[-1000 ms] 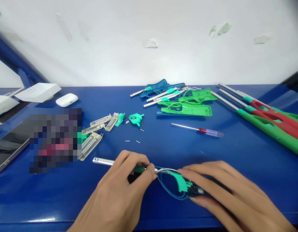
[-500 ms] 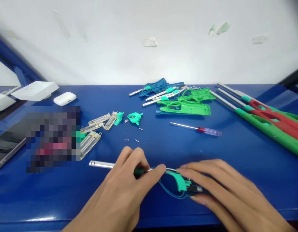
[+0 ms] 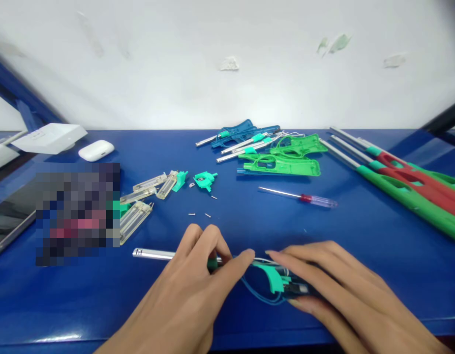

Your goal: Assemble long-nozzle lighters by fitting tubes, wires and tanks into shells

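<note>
A partly built long-reach lighter (image 3: pixel 276 278) lies crosswise at the front of the blue table, with a silver tube, a blue casing half and a teal trigger. My left hand (image 3: pixel 197 275) is closed around its neck, where the tube meets the casing, its thumb along the top edge. My right hand (image 3: pixel 338 280) grips the handle end between the thumb below and the fingers above. A thin white wire (image 3: pixel 262 259) runs along the top edge between my hands. The inside of the handle is mostly hidden by my right fingers.
Behind my hands lie a screwdriver (image 3: pixel 316 200), small screws (image 3: pixel 207 215), teal parts (image 3: pixel 205 180) and clear fuel tanks (image 3: pixel 136 222). Green casing halves (image 3: pixel 282 165) and blue ones (image 3: pixel 234 133) are farther back. Whole lighters (image 3: pixel 408 196) are at right, a white case (image 3: pixel 96 150) at left.
My right index fingertip has shifted slightly left and up along the lighter's top edge. The lighter's tube end sits slightly farther left and lower. Both hands keep their hold.
</note>
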Tool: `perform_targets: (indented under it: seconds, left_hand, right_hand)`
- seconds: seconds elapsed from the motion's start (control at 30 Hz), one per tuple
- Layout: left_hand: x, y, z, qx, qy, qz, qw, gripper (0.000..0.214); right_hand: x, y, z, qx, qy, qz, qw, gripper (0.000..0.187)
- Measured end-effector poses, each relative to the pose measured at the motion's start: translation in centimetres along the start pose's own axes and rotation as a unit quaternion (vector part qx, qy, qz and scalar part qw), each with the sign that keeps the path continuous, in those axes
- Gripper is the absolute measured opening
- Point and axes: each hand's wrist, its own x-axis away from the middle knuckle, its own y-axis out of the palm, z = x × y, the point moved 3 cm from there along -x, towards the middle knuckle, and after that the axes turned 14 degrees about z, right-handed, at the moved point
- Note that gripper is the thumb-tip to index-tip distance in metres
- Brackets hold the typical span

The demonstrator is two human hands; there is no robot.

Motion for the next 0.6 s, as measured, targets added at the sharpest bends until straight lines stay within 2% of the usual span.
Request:
perform_targets:
  seconds: [0.1, 0.3, 0.47, 0.6]
  left_hand:
    - [-0.2, 0.3, 0.2, 0.004, -0.001, -0.013, 1.000, 0.092]
    - [-0.2, 0.1, 0.3, 0.016, -0.012, -0.032, 0.999, 0.101]
    - [0.4, 0.4, 0.0, -0.001, -0.013, -0.054, 0.998, 0.106]
    - [-0.2, 0.4, 0.2, -0.012, 0.000, -0.032, 0.999, 0.100]
  right_hand:
    - [-0.1, -0.1, -0.2, 0.008, -0.021, 0.024, 0.999, 0.055]
    - [-1.2, -0.4, -0.3, -0.027, -0.011, 0.025, 0.999, 0.045]
    - [-1.6, -0.5, -0.4, -0.043, -0.011, 0.007, 0.999, 0.041]
    - [-0.7, -0.4, -0.3, -0.030, -0.003, -0.027, 0.999, 0.047]
